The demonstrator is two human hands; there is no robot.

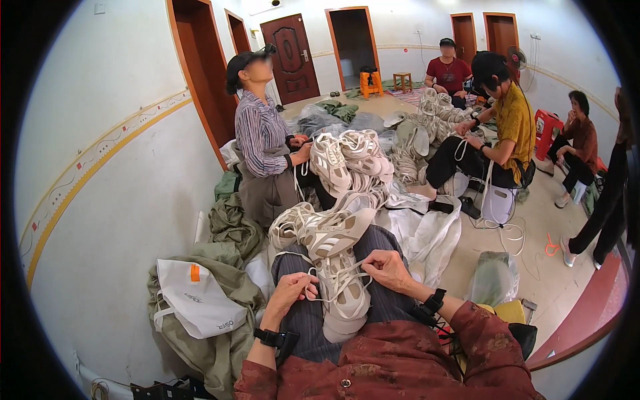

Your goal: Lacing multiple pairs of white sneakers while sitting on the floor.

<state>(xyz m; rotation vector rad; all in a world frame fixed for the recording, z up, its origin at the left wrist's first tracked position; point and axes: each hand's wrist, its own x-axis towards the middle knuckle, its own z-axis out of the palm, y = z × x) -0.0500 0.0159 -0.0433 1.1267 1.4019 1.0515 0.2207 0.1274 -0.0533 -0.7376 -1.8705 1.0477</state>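
Note:
A beige and white sneaker (341, 288) lies on my lap over dark striped trousers, its toe toward me. To the left of it, my left hand (293, 291) is closed, pinching a pale shoelace by the shoe's eyelets. On the other side my right hand (388, 271) pinches another stretch of lace between thumb and fingers, just off the shoe's upper. Just beyond, touching it, rests a second sneaker (333, 238) with white stripes, and a third sneaker (291, 223) sits to its left.
A white bag (197, 298) lies on green cloth (175, 327) at my left. Ahead is a pile of sneakers (360, 160), with a person in a striped shirt (261, 130) beside it. Another person in yellow (510, 127) sits at right. A clear plastic bag (495, 277) lies on the floor.

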